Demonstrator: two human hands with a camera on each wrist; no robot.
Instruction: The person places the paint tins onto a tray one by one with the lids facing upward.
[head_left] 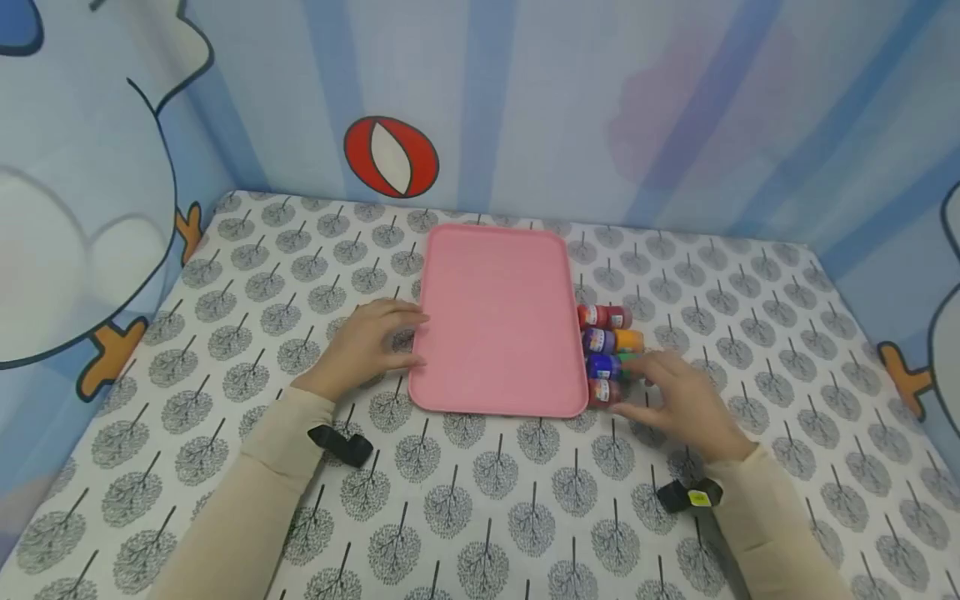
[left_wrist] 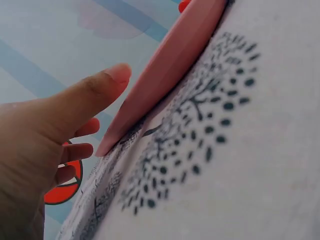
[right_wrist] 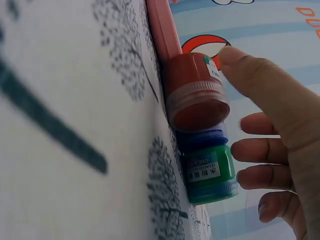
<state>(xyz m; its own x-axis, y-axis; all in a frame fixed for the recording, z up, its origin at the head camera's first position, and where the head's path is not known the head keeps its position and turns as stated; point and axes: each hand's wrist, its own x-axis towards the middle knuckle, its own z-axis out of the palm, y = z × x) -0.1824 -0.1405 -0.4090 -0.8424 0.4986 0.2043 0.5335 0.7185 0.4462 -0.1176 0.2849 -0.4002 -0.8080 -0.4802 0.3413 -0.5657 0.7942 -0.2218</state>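
A pink tray (head_left: 495, 325) lies on the patterned tablecloth. At its left rim is my left hand (head_left: 365, 346), with thumb and fingers spread apart and the tips at the edge. Small paint jars lie on their sides along the tray's right edge: a brownish-red jar (right_wrist: 192, 77) nearest me, a blue jar (head_left: 603, 367) beside a green jar (right_wrist: 207, 172), then a purple jar (head_left: 598, 341) beside an orange jar (head_left: 628, 341). My right hand (head_left: 678, 400) is over the right end of this group, fingers loosely bent near the green jar, thumb by the brownish-red one.
Two red jars, one brighter (head_left: 592, 316) and one darker (head_left: 619, 317), lie at the far end of the group. A cartoon-printed cloth (head_left: 555, 108) hangs behind the table and at both sides. Each wrist wears a black camera strap.
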